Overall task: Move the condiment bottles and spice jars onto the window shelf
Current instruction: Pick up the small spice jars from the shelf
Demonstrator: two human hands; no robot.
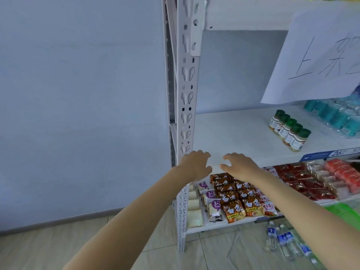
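Several spice jars (290,129) with green caps stand in a diagonal row on the white middle shelf (233,133), toward its right side. My left hand (194,164) and my right hand (239,166) hover side by side at the shelf's front edge, near its left end. Both hands are empty, with fingers loosely curved and pointing at the shelf. The jars are well to the right of my right hand. No condiment bottles are visible.
A white metal upright (187,106) stands just left of my left hand. Teal packs (335,117) lie behind the jars, under a hanging paper sign (319,55). Noodle packets (239,199) and red snack bags (311,180) fill the lower shelf. Water bottles (282,240) lie on the floor.
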